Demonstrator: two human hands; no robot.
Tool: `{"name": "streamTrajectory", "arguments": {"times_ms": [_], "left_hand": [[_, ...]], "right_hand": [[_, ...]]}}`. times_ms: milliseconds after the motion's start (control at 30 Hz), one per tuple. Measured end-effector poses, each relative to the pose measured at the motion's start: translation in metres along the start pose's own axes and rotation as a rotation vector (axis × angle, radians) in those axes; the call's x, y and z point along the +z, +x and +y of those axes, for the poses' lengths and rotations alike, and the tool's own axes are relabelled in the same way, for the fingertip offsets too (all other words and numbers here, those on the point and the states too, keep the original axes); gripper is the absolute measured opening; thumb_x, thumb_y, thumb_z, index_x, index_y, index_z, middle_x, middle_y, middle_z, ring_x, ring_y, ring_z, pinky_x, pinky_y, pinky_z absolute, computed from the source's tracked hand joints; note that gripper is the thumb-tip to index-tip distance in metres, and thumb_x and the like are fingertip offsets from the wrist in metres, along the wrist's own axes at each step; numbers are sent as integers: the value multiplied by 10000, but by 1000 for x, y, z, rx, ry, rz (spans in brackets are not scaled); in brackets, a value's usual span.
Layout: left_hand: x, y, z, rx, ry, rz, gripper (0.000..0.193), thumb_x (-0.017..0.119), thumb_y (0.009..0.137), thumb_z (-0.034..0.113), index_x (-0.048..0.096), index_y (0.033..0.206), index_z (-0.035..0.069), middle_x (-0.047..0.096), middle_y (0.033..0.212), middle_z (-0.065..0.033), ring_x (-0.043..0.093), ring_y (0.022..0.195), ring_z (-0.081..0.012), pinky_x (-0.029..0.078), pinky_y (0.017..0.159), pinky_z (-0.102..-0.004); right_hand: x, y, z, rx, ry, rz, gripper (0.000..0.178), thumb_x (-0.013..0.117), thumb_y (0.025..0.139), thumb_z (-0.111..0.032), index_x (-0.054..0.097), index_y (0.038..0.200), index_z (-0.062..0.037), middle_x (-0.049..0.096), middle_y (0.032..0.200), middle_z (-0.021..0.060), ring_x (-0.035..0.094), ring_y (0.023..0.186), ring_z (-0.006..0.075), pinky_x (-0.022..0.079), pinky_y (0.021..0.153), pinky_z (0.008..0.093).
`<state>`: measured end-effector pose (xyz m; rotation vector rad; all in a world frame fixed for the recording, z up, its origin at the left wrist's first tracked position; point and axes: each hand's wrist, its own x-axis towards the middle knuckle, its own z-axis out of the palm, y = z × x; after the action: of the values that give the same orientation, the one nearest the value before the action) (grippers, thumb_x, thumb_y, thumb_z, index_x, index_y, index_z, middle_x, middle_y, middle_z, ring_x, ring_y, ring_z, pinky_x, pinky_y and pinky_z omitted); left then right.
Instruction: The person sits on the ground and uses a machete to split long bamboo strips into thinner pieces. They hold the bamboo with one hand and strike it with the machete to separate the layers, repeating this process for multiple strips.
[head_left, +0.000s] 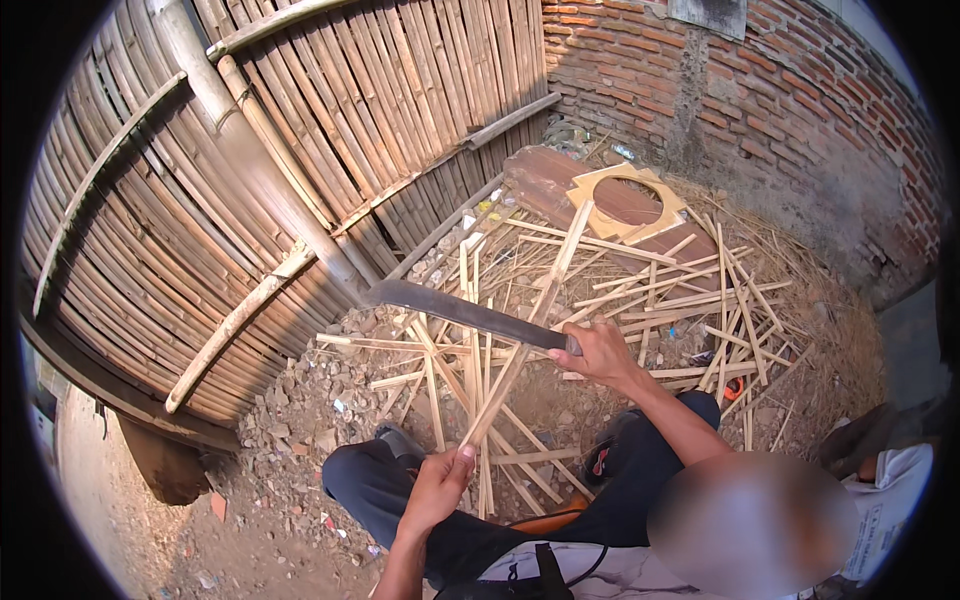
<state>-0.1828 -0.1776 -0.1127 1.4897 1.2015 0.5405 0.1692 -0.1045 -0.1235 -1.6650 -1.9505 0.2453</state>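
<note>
My left hand (437,487) grips the near end of a long split bamboo strip (540,300) that slants up and away toward the brick wall. My right hand (597,352) holds the handle of a long dark machete (455,310). Its blade points left and lies across the strip near the strip's middle. Both hands are over my bent knees in dark trousers (400,480). Under the blade lies a pile of cut bamboo strips (660,300) scattered on the ground.
A fence of vertical bamboo slats (250,150) fills the left. A red brick wall (760,90) stands at the back right. A flat board with a round hole (625,200) lies beyond the strips. Rubble and stones (300,400) cover the ground.
</note>
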Motion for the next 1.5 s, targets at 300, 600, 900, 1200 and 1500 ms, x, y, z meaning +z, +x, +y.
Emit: {"name": "streamTrajectory", "arguments": {"times_ms": [300, 600, 900, 1200, 1500], "left_hand": [[-42, -58, 2, -213, -22, -86, 451, 443, 1102, 359, 554, 810, 35, 416, 587, 35, 394, 521, -71, 351, 497, -257], [-23, 2, 18, -158, -60, -144, 427, 429, 1100, 380, 510, 977, -21, 566, 804, -113, 568, 635, -167, 469, 606, -351], [17, 28, 66, 73, 423, -12, 462, 476, 1071, 395, 517, 1005, -61, 622, 824, -253, 629, 763, -391, 479, 747, -469], [23, 14, 54, 166, 321, 92, 430, 464, 1077, 359, 528, 956, -48, 590, 672, -288, 617, 719, -507, 451, 654, -533], [32, 7, 54, 172, 528, 210, 363, 443, 1080, 328, 494, 958, -10, 603, 674, -320, 605, 696, -551, 451, 629, -617]], "right_hand": [[-58, 31, 109, 764, 528, 385, 657, 590, 964, -566, 509, 627, -8, 424, 490, 40, 485, 491, 186, 397, 510, 397], [-32, -18, 8, 314, 377, 230, 329, 723, 885, -289, 667, 887, 36, 559, 569, 84, 532, 506, 214, 430, 528, 354], [21, -45, -69, -15, 155, -5, 344, 765, 763, -242, 690, 1007, -11, 647, 632, 201, 682, 592, 367, 530, 561, 427], [23, -10, -40, 184, 324, 76, 239, 723, 765, -196, 726, 928, -21, 657, 680, 221, 690, 690, 401, 539, 630, 462], [0, -15, -51, 216, 192, -100, 237, 648, 793, -209, 705, 869, 9, 652, 731, 262, 664, 715, 436, 510, 675, 480]]}}
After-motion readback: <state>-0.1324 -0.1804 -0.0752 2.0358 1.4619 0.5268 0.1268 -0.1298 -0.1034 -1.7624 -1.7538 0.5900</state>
